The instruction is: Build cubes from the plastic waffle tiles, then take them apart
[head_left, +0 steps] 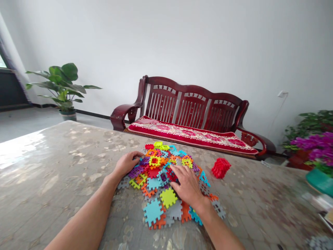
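A heap of flat, toothed plastic tiles [166, 180] in several colours lies in the middle of the table [52, 173]. My left hand [127, 163] rests on the heap's left edge, fingers curled over purple and grey tiles. My right hand [186, 185] lies flat on the heap's right side, fingers stretched out across red and blue tiles. To the right of the heap, apart from both hands, stands a small red cube [221, 167] made of joined tiles.
A dark red wooden bench [189, 107] with a red cushion stands behind the table. A potted plant [62, 86] is at the back left. Purple flowers [314, 144] and a teal object [319, 180] sit at the table's right edge.
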A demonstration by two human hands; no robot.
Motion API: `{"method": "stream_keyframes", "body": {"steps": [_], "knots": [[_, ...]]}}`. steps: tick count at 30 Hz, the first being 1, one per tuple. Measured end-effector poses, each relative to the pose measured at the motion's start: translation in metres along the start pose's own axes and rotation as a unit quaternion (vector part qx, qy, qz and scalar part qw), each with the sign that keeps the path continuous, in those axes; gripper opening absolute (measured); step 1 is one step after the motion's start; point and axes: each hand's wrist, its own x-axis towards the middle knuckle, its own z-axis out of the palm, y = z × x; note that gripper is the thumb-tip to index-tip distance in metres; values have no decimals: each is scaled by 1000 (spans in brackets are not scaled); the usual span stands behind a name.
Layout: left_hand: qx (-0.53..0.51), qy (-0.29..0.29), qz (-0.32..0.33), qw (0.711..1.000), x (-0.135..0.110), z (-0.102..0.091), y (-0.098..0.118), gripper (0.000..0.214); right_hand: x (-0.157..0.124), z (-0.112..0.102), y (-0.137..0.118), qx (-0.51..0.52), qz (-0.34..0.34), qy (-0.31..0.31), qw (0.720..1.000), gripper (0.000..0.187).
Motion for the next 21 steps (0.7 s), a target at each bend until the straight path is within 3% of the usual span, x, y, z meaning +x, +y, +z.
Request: {"method": "stream_keyframes", "body": {"steps": [5, 11, 17, 21], "knots": [[2, 2, -1, 1000, -1, -2, 3, 32, -1, 4, 1, 41, 34, 42, 998, 61], [9, -5, -2, 1000, -1, -2, 4, 34, 2, -2, 15, 197, 65, 111, 972, 15], [1, -4, 1, 1000, 0, -1, 2, 35, 0, -15, 64, 225, 162, 233, 932, 17], [6, -4, 1, 1000, 1, -1, 0, 36, -9, -8, 102, 210, 204, 239, 926, 25]]}}
